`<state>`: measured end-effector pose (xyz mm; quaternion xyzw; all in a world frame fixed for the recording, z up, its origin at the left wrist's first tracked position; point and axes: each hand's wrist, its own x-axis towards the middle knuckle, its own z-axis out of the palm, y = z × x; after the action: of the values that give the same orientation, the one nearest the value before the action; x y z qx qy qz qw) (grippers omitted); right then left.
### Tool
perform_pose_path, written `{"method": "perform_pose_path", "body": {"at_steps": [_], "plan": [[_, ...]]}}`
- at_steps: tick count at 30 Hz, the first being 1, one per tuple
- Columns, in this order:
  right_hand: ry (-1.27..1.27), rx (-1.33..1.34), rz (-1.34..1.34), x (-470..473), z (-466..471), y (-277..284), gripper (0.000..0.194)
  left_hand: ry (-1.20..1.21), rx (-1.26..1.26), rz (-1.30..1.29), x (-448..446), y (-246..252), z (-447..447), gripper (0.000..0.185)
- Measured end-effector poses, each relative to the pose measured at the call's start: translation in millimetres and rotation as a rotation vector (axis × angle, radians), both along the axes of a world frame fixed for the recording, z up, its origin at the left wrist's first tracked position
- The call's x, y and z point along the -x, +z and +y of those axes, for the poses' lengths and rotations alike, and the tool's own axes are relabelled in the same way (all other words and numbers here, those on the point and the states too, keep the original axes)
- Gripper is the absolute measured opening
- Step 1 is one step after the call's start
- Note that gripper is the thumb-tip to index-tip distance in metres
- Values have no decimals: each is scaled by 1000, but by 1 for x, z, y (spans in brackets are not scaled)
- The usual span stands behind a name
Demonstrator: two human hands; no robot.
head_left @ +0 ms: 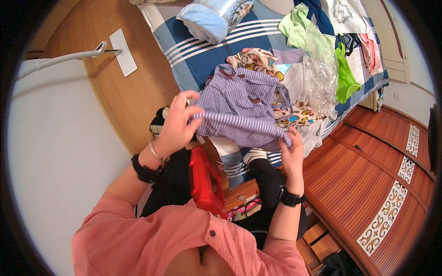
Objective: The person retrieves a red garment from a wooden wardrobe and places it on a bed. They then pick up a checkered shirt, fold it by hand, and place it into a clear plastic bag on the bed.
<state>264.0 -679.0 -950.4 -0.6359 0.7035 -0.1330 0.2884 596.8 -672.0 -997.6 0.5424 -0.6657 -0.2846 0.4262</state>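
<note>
A purple-and-white checked garment (234, 93) with straps lies spread at the edge of the bed, its near hem raised. My left hand (179, 120) grips the hem's left end between thumb and fingers. At the right end, my right hand (292, 148) pinches the same hem, which is pulled straight between the two. Just beyond lies a cloth with a brown, orange and blue print (257, 59), partly covered by the checked garment. Pale grey fabric (293, 79) and a crumpled clear plastic bag (323, 74) are to the right of it.
The bed has a blue plaid sheet (193, 70). On it lie a rolled light-blue textile (214, 20), a pale green cloth (295, 26), a bright green bag (345, 79) and a pink item (371, 51). A red bag (205, 183) hangs near my legs. A flat mop (123, 51) stands left; slatted wooden doors (359, 172) are right.
</note>
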Motion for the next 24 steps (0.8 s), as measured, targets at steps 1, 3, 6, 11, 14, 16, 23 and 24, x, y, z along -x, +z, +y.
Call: {"method": "perform_pose_path", "body": {"at_steps": [1, 3, 6, 11, 14, 16, 23, 24], "plan": [[-167, -18, -186, 2, -10, -10, 16, 52, -136, 121, 4, -5, -9, 14], [-303, -51, -267, 7, -33, -24, 16, 151, -409, 364, 15, -16, -25, 13], [-191, 271, 5, -4, -70, -62, 21, 295, -293, 308, 40, -49, -55, 19], [-390, 311, 51, -28, -90, -101, 33, 540, -214, 119, 61, -108, -87, 31], [-475, 378, 75, -36, -62, -101, 41, 544, -346, 109, 56, -118, -79, 35], [-447, 291, 260, -44, -42, -106, 47, 564, -318, 151, 57, -115, -64, 34], [-323, 341, 333, -18, -60, -133, 39, 518, -253, 83, 62, -114, -68, 27], [-303, 355, 312, -15, -69, -136, 39, 506, -229, 124, 62, -117, -77, 27]]}}
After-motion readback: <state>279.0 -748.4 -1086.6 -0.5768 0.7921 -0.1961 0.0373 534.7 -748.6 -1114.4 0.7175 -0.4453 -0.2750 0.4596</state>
